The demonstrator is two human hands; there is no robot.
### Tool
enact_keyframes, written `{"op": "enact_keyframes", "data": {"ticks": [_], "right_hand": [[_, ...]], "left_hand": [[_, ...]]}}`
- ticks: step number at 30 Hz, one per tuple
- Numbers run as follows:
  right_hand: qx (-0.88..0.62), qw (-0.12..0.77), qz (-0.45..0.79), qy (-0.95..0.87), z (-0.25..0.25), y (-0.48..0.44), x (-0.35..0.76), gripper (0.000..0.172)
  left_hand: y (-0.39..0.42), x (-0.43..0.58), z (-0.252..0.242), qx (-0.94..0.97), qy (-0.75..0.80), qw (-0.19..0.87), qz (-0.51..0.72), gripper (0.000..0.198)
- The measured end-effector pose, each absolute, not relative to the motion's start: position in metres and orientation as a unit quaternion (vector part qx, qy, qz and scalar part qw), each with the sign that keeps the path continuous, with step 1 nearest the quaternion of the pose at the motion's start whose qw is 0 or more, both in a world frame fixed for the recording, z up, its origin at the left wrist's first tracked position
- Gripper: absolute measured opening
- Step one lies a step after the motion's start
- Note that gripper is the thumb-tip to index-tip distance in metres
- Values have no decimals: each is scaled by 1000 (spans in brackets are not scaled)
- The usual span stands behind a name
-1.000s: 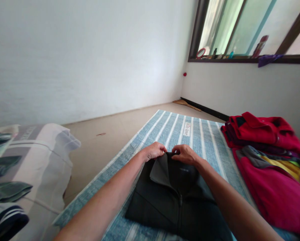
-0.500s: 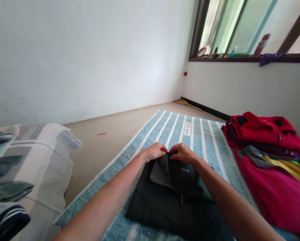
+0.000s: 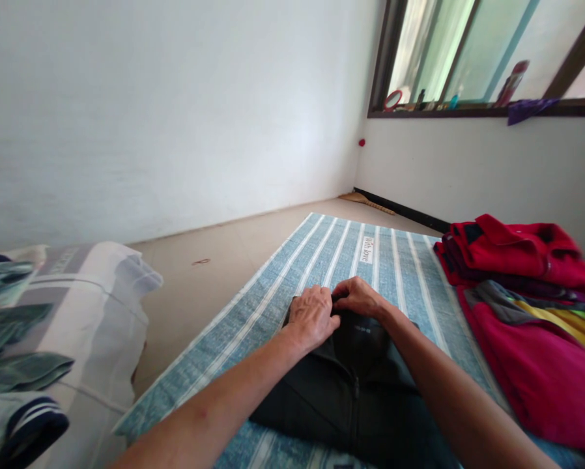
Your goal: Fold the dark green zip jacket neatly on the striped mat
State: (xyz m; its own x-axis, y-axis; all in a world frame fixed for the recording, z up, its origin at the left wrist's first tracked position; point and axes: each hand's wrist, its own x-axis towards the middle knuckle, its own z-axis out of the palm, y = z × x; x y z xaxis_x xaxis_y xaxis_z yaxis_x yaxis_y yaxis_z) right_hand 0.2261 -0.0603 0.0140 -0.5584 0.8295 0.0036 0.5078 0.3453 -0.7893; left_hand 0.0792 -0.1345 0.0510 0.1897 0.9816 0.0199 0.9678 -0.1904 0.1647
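A black zip-up jacket (image 3: 365,371) lies folded on a blue-and-white striped mat (image 3: 370,260), its zip running down the middle. Both hands are at its collar. My left hand (image 3: 312,318) lies over the collar's left side, fingers curled around the fabric, and hides the grey lining. My right hand (image 3: 356,296) pinches the top edge of the collar, right up against my left fingers. My forearms cover part of the jacket's lower half.
Folded red garments (image 3: 517,251) and a magenta fleece (image 3: 531,371) lie on the right, beside the mat. On the left is a pale cushion or bedding (image 3: 97,306) with dark green cloth on it. Beyond the mat are a tiled floor and white walls.
My left hand has moved right and down across the collar, covering the grey lining that showed before. My right hand stays on the collar's top edge.
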Motion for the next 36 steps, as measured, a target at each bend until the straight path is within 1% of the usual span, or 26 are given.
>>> {"op": "enact_keyframes", "data": {"ticks": [4,8,14,19,24,26,31,36], "right_hand": [[-420,204,387,-795,16,-60,228,15],[-415,194,392,-798,18,-59,230,16],[-407,183,385,-808,18,-61,229,14],[-403,195,361,-818,18,-63,228,17],[-412,191,339,-824,17,-64,226,17],[-424,185,325,-825,17,-63,226,16],[-461,150,281,-828,26,-62,238,16],[-502,91,252,-822,35,-64,257,21]], "left_hand": [[-133,80,49,747,659,75,36,27],[-133,72,50,737,670,72,47,22],[-136,67,48,737,672,73,30,25],[-126,71,49,765,640,36,67,25],[-107,75,57,784,615,84,19,25],[-101,77,59,779,621,85,8,26],[-95,84,60,769,637,61,-4,28],[-88,90,58,766,639,68,-16,28]]}}
